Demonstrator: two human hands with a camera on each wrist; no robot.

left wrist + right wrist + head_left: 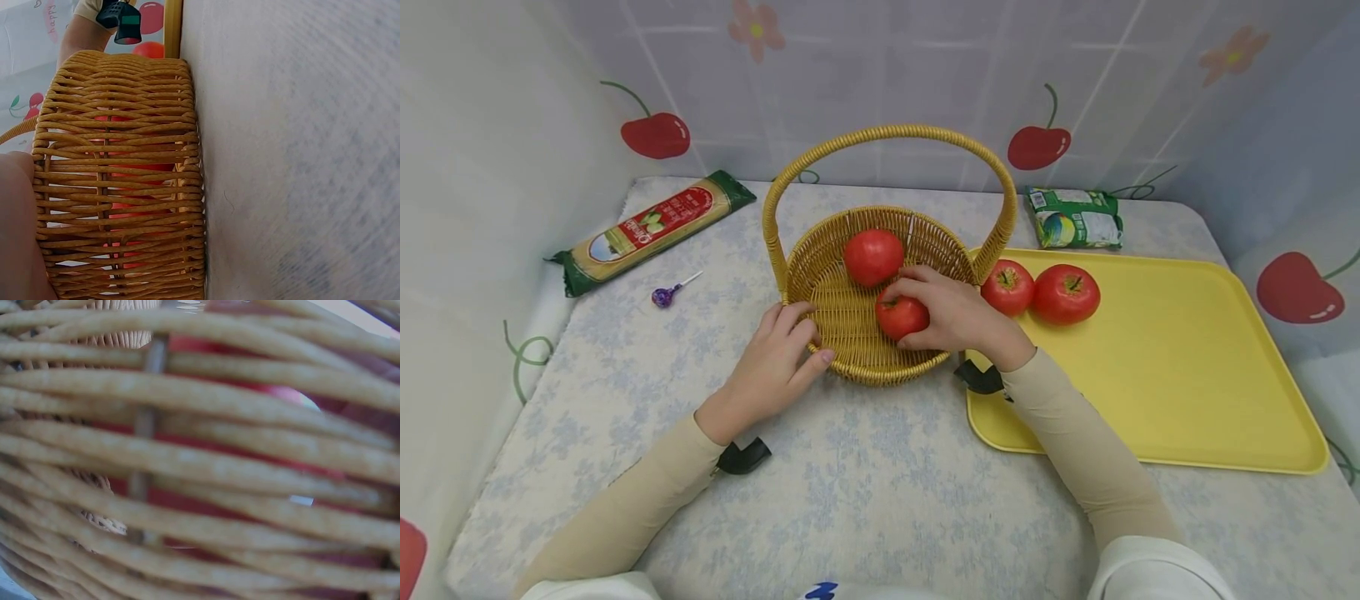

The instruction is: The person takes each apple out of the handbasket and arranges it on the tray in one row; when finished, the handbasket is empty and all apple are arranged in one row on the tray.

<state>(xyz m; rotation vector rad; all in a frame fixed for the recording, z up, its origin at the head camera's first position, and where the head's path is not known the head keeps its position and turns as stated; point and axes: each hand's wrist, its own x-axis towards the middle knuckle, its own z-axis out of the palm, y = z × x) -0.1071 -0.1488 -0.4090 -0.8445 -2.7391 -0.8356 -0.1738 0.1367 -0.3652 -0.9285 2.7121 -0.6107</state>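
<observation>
In the head view, a wicker basket (880, 371) with a tall arched handle stands mid-table. My right hand (958, 312) reaches over its right rim and grips a red tomato (898, 319) low inside it. Behind that one, a second tomato (874, 257) lies in the basket. The fingers of my left hand (767, 367) hook over the basket's left front rim, the thumb along its edge. From the left wrist, the woven wall (119, 150) hides most of the red inside. Blurred wicker (187, 444) fills the right wrist view, red showing through the gaps.
A yellow tray (1180, 358) lies at the right, bearing a tomato (1007, 288) beside the basket and another tomato (1066, 294). Behind it is a green packet (1075, 218). Packaged spaghetti (651, 229) and a purple-wrapped lollipop (664, 297) lie at the left.
</observation>
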